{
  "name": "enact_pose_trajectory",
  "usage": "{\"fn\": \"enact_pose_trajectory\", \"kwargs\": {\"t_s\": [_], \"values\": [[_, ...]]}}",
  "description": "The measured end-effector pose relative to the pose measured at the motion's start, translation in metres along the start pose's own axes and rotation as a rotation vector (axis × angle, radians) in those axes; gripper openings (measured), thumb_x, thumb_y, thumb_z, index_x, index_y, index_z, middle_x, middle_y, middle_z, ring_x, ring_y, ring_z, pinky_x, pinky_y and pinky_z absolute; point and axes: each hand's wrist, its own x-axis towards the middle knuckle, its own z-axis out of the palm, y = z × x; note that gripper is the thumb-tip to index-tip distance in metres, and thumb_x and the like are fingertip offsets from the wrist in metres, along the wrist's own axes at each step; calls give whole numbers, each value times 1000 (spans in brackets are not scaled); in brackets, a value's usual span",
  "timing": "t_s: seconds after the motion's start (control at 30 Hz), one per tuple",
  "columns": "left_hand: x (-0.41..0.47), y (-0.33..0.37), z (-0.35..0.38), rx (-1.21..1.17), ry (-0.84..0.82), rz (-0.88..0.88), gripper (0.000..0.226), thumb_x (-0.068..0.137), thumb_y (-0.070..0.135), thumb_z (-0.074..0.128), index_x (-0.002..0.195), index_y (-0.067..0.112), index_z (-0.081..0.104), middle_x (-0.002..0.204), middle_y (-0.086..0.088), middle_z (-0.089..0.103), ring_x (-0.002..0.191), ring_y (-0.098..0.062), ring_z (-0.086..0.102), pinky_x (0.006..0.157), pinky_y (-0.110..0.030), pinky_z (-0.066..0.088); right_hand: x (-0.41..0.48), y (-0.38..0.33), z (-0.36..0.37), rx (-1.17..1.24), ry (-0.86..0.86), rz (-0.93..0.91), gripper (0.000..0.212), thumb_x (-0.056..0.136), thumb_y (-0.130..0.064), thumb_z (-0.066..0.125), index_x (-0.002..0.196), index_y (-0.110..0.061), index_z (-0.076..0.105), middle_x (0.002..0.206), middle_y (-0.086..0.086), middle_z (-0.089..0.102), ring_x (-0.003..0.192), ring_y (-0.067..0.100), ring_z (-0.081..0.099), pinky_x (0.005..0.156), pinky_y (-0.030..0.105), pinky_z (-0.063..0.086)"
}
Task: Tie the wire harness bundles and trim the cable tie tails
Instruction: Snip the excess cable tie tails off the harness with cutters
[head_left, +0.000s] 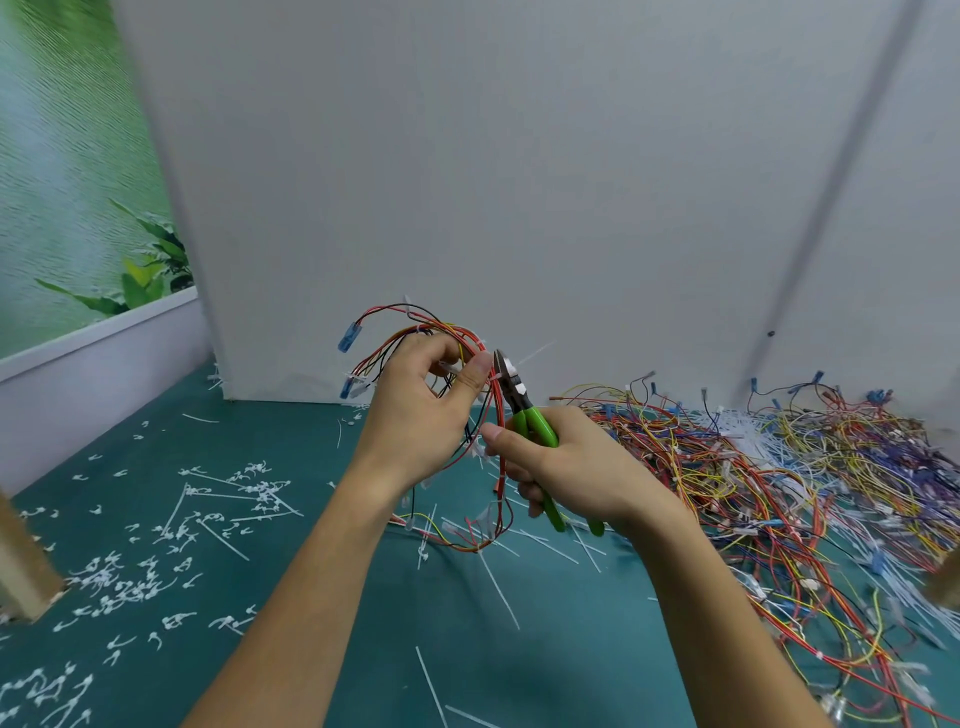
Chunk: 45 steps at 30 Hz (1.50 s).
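Left hand (421, 410) grips harness (470, 332) mid-air at centre, right hand (566, 467) grasps cutters (514, 384) at tie tail (535, 352); blades crowd the red wires, so a nicked wire looks likely.

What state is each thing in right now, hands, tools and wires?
Left hand, holds the wire harness bundle raised.
Right hand, grips the green cutters.
Cutters, blades at the cable tie tail.
Cable tie tail, uncut, sticking out.
Harness pile, lying tangled on the mat.
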Motion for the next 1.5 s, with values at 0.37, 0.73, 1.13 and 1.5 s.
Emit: {"fn": "enact_pose_trajectory", "kwargs": {"t_s": [0.37, 0.73, 1.13, 1.5], "values": [[-1, -1, 0, -7, -15, -8, 24, 98, 39, 62, 89, 18, 67, 97, 3, 63, 98, -16, 58, 78, -28, 43, 1, 4, 0, -44, 29, -5, 44, 100, -48, 63, 95, -5, 67, 66, 4, 61, 56, 20, 61, 64, 53, 61], [0, -2, -3, 28, -49, 7, 22, 99, 38, 62, 89, 18, 66, 95, 5, 62, 97, -11, 57, 76, -21, 40, -1, 3, -1, -29, -36, -28, 38, 103, -40, 62, 85, -6, 63, 64, 6, 65, 59, 24, 68, 66, 41, 62], [1, -2, -3, 36, -37, 26, 24, 98, 39, 62, 90, 17, 66, 98, 2, 62, 93, -12, 57, 72, -18, 40, -2, 2, -2, -43, -24, -28, 41, 103, -40, 61, 88, -2, 64, 64, 6, 64, 56, 19, 65, 62, 34, 60], [1, -1, -4, 40, -61, 21, 25, 98, 39, 63, 91, 15, 66, 99, 1, 62, 97, -15, 58, 75, -22, 41, -2, 3, -3, -112, 1, -18, 32, 102, -41, 63, 92, -11, 64, 66, 5, 62, 53, 20, 62, 57, 39, 60]]}}
